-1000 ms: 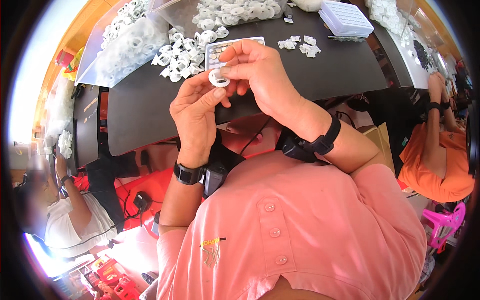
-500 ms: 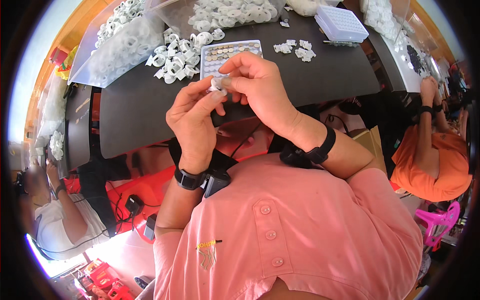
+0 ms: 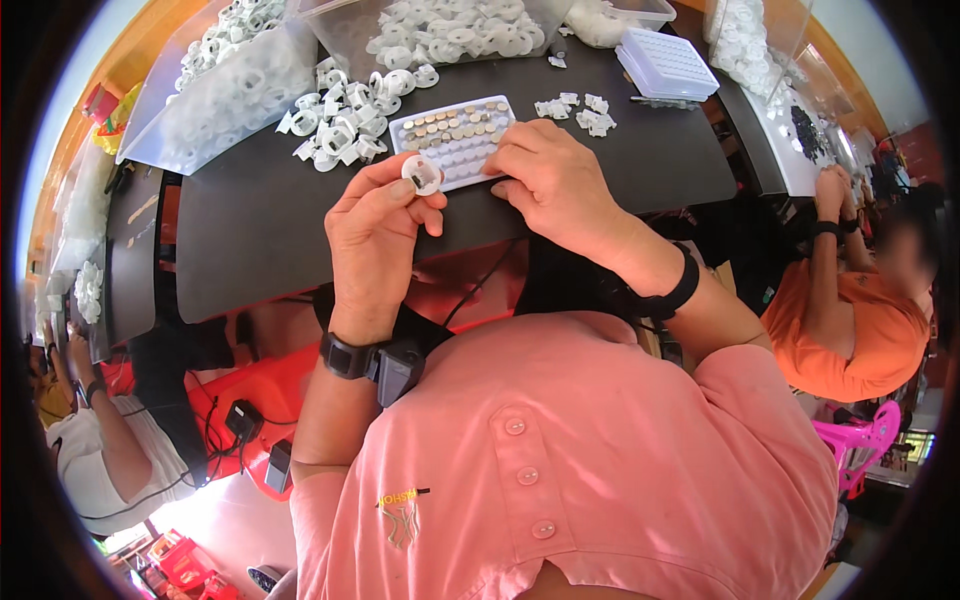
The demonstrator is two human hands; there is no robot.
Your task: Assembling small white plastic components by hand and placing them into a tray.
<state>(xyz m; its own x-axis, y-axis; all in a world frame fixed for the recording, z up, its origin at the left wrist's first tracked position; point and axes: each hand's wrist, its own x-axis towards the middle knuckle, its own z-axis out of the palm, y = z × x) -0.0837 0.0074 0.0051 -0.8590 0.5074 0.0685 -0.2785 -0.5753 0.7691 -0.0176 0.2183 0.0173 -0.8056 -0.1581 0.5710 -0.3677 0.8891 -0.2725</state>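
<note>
My left hand is closed on a white ring-shaped plastic part, held upright between thumb and fingers just in front of a white tray. Rows of small round pockets fill the tray. Several shiny metal discs like button cells sit in its far rows. At the tray's right edge is my right hand, its fingers curled and the thumb underneath, closed on that edge. Its fingertips are partly hidden. To the left of the tray lies a loose pile of similar white plastic parts.
Clear bins of white parts stand at the back. Small white pieces lie right of the tray, with stacked trays beyond. Co-workers sit on both sides, one in an orange shirt. Red and pink stools stand below.
My hands have parted. The right hand has let go of the plastic part and moved right to the tray's edge; the left still holds the part. The tray has turned slightly.
</note>
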